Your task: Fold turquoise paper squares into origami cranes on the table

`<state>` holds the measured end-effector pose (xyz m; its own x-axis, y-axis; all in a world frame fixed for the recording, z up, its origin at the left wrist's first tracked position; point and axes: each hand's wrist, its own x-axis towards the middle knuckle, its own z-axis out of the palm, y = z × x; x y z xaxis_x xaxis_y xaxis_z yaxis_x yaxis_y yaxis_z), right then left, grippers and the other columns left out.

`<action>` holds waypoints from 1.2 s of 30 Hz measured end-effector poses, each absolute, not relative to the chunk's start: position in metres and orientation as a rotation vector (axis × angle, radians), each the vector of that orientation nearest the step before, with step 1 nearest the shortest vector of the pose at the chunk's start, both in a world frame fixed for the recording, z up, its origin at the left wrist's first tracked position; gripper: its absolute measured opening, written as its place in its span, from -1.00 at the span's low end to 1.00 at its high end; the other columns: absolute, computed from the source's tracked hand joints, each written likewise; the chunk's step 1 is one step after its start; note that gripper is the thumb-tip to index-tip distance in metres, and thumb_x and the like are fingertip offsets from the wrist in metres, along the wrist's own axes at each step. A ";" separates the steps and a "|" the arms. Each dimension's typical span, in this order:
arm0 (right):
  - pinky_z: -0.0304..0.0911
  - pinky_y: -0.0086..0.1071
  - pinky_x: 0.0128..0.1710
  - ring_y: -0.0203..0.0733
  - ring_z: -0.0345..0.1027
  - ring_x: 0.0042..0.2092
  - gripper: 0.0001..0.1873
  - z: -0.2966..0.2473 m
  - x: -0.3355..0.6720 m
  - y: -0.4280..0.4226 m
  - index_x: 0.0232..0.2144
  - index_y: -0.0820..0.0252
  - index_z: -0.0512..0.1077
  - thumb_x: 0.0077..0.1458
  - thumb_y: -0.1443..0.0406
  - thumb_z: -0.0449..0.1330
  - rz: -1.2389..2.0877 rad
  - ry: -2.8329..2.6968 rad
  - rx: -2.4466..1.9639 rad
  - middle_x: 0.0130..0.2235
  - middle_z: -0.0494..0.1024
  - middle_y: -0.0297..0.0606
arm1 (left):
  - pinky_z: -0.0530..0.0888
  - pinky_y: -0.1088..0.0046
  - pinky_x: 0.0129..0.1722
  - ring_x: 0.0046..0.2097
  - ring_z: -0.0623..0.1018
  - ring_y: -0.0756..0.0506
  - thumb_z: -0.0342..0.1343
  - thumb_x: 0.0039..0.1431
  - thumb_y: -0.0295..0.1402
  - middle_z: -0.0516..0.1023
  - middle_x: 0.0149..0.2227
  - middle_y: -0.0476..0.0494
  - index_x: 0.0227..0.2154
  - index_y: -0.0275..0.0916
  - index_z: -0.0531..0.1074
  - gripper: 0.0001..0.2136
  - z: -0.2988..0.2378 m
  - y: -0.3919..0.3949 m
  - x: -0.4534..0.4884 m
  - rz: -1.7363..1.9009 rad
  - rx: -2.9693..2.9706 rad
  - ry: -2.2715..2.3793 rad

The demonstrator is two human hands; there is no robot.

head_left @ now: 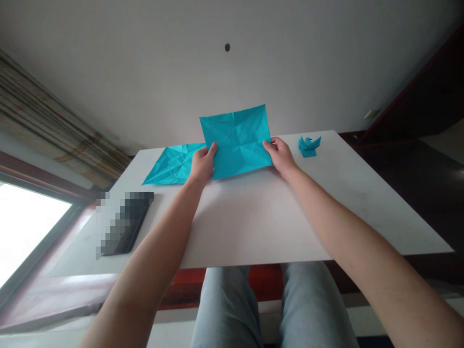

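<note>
A creased turquoise sheet of paper [239, 137] is held up above the table, tilted toward me. My left hand [204, 162] grips its left edge, thumb on the near face. On the right edge, my right hand [282, 153] pinches the sheet the same way, with the other fingers behind it. A second creased turquoise sheet [172, 166] lies on the table at the left, partly covered by my left hand and the raised sheet. To the right of my right hand sits a small folded turquoise paper bird [309, 146].
The white table [253, 232] runs back to a grey wall [163, 72]. A dark flat object [128, 227], blurred by pixelation, lies at the table's left. Beyond that are a window [29, 227] and a striped curtain [54, 121]. My legs are below the front edge.
</note>
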<state>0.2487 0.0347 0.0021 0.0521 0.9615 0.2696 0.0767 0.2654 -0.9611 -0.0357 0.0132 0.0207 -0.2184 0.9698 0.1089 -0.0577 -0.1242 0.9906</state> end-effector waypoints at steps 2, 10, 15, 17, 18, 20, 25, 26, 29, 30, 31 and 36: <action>0.42 -0.14 -0.08 0.01 0.52 -0.12 -0.22 0.007 0.244 0.028 -0.13 -0.06 0.41 -0.08 -0.41 0.51 0.942 -1.331 -1.039 -0.19 0.65 -0.28 | 0.66 0.32 -0.28 -0.33 0.71 -0.19 0.52 0.21 0.20 0.64 -0.46 -0.10 -0.33 -0.20 0.62 -0.49 0.025 0.014 -0.041 1.483 1.113 1.248; 0.48 -0.08 0.06 -0.02 0.49 -0.11 -0.33 0.021 0.247 0.015 0.29 -0.20 0.52 0.19 -0.10 0.48 0.767 -1.411 -0.931 0.07 0.72 -0.24 | 0.60 0.40 -0.35 -0.39 0.65 -0.10 0.54 0.18 0.17 0.67 -0.40 -0.13 -0.38 -0.21 0.59 -0.49 0.033 0.010 -0.043 1.473 1.071 1.222; 0.52 -0.12 0.04 0.01 0.54 -0.01 -0.52 0.023 0.245 0.014 -0.03 -0.04 0.73 0.14 -0.14 0.50 0.828 -1.449 -0.942 0.05 0.74 -0.19 | 0.51 0.41 -0.43 -0.45 0.57 -0.10 0.55 0.12 0.20 0.49 -0.54 -0.03 -0.43 -0.17 0.54 -0.47 0.031 0.013 -0.052 1.511 1.086 1.259; 0.47 -0.22 -0.22 -0.13 0.47 -0.20 -0.40 0.022 0.244 0.013 -0.02 -0.01 0.71 -0.01 -0.14 0.61 0.927 -1.412 -0.977 0.03 0.70 -0.22 | 0.42 0.43 -0.49 -0.50 0.49 -0.07 0.53 0.10 0.24 0.39 -0.58 0.02 -0.46 -0.14 0.49 -0.45 0.030 0.015 -0.055 1.573 1.066 1.276; 0.41 -0.27 -0.32 -0.20 0.40 -0.28 -0.35 0.021 0.245 0.014 0.00 -0.01 0.70 -0.07 -0.14 0.64 0.959 -1.382 -0.988 0.02 0.68 -0.24 | 0.37 0.43 -0.53 -0.52 0.44 -0.05 0.51 0.10 0.25 0.35 -0.58 0.04 -0.46 -0.13 0.47 -0.44 0.030 0.016 -0.056 1.611 1.050 1.289; 0.32 -0.32 -0.40 -0.27 0.32 -0.34 -0.33 0.019 0.246 0.015 -0.01 -0.01 0.67 -0.10 -0.13 0.65 0.968 -1.309 -0.990 -0.01 0.64 -0.27 | 0.28 0.46 -0.58 -0.55 0.37 -0.01 0.47 0.14 0.23 0.34 -0.56 0.07 -0.43 -0.12 0.42 -0.46 0.032 0.016 -0.058 1.689 0.994 1.326; 0.26 -0.33 -0.36 -0.27 0.30 -0.32 -0.48 0.014 0.249 0.021 -0.14 0.06 0.63 -0.02 -0.09 0.57 0.965 -1.232 -1.021 -0.11 0.62 -0.29 | 0.44 0.56 -0.51 -0.45 0.47 0.03 0.35 0.32 -0.17 0.47 -0.36 0.07 -0.21 -0.10 0.39 -0.76 0.050 0.005 -0.072 1.878 0.773 1.381; 0.24 -0.33 -0.35 -0.26 0.30 -0.32 -0.50 0.014 0.248 0.021 -0.15 0.06 0.63 -0.01 -0.09 0.55 0.967 -1.242 -1.031 -0.13 0.63 -0.29 | 0.49 0.56 -0.48 -0.44 0.49 0.03 0.31 0.33 -0.25 0.46 -0.33 0.07 -0.18 -0.10 0.38 -0.80 0.054 0.001 -0.078 1.900 0.739 1.391; 0.20 -0.32 -0.34 -0.24 0.29 -0.31 -0.54 0.013 0.246 0.022 -0.20 0.09 0.62 0.00 -0.07 0.51 0.961 -1.314 -1.035 -0.18 0.65 -0.28 | 0.57 0.53 -0.43 -0.39 0.56 0.01 0.21 0.37 -0.37 0.51 -0.26 0.02 -0.12 -0.10 0.32 -0.84 0.060 -0.016 -0.099 1.892 0.776 1.538; 0.21 -0.32 -0.33 -0.24 0.29 -0.31 -0.55 0.013 0.246 0.022 -0.21 0.10 0.62 0.00 -0.07 0.50 0.958 -1.340 -1.028 -0.20 0.65 -0.27 | 0.59 0.51 -0.40 -0.36 0.59 -0.01 0.21 0.38 -0.37 0.55 -0.23 -0.01 -0.08 -0.10 0.32 -0.82 0.059 -0.024 -0.107 1.852 0.840 1.628; 0.21 -0.31 -0.31 -0.24 0.30 -0.31 -0.56 0.013 0.245 0.023 -0.23 0.10 0.61 0.00 -0.06 0.49 0.956 -1.359 -1.022 -0.21 0.65 -0.27 | 0.63 0.46 -0.36 -0.32 0.62 -0.05 0.21 0.39 -0.36 0.57 -0.21 -0.05 -0.05 -0.10 0.32 -0.81 0.057 -0.031 -0.114 1.773 0.917 1.754; 0.22 -0.28 -0.27 -0.21 0.29 -0.30 -0.56 0.011 0.243 0.025 -0.26 0.10 0.57 -0.01 -0.08 0.43 0.971 -1.404 -1.017 -0.25 0.62 -0.28 | 0.61 -0.08 0.32 0.29 0.63 -0.41 0.51 0.08 -0.38 0.58 0.13 -0.37 0.28 -0.22 0.33 -0.27 0.046 -0.073 -0.145 1.589 1.130 2.081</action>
<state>0.2427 0.0254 0.0114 -0.0361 0.9548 0.2952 0.0611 0.2969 -0.9529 -0.1446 -0.0731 0.0459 -0.6506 0.7256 0.2240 0.4072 0.0844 0.9094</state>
